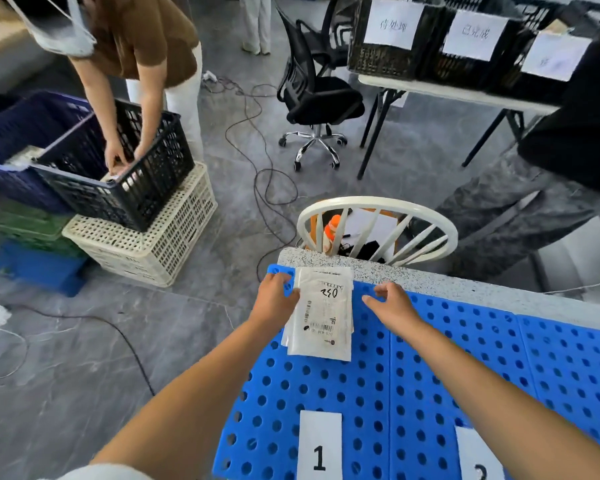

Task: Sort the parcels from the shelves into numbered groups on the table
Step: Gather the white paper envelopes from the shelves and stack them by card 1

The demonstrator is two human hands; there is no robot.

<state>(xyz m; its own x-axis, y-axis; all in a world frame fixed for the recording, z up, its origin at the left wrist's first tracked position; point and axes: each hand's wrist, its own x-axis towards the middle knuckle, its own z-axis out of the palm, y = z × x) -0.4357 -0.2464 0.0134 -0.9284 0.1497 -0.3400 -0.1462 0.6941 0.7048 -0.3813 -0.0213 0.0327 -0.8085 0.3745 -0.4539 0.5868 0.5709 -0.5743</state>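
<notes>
A small stack of white parcels (323,317) lies on the blue perforated mat (430,375) at the table's far left corner; the top one bears a barcode label and a handwritten number. My left hand (276,296) touches the stack's left edge with its fingers. My right hand (392,303) hovers just right of the stack with loosely curled fingers and holds nothing. A white card marked 1 (319,445) lies on the mat near me, below the stack. A second card marked 2 (478,455) sits to its right, partly cut off.
A white chair (378,226) stands behind the table's speckled edge (430,275). At left a person bends over a black crate (125,174) stacked on a cream crate (146,244). Cables cross the floor. A far table holds labelled black crates (388,39). An office chair (316,98) stands nearby.
</notes>
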